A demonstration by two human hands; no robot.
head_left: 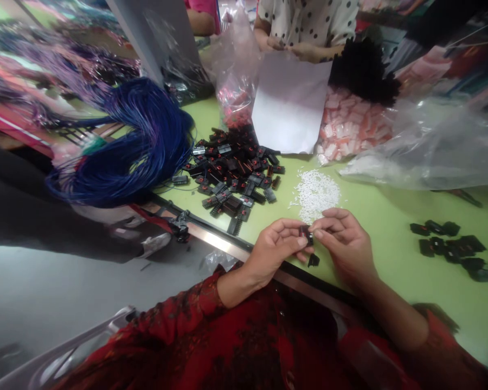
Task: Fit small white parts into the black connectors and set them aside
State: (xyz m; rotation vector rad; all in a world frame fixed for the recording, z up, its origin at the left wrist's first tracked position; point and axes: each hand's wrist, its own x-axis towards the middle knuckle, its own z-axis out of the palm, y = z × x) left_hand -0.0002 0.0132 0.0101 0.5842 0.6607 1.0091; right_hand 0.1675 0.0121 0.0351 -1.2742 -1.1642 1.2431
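Note:
My left hand is closed around a black plastic connector housing with a bit of red on it, held just above the table's front edge. At the housing's right end, my right hand pinches with thumb and forefinger. A white speck shows beside those fingertips; whatever lies between them is too small to make out. Below the housing, another black connector piece lies on the table. Just beyond my hands is a spread pile of tiny white plastic pieces.
Black connectors are heaped left of the white pieces, beside a thick bundle of blue wires. More black connectors lie at right. A white sheet, bagged pinkish-white parts and clear plastic stand farther back. Another person sits opposite.

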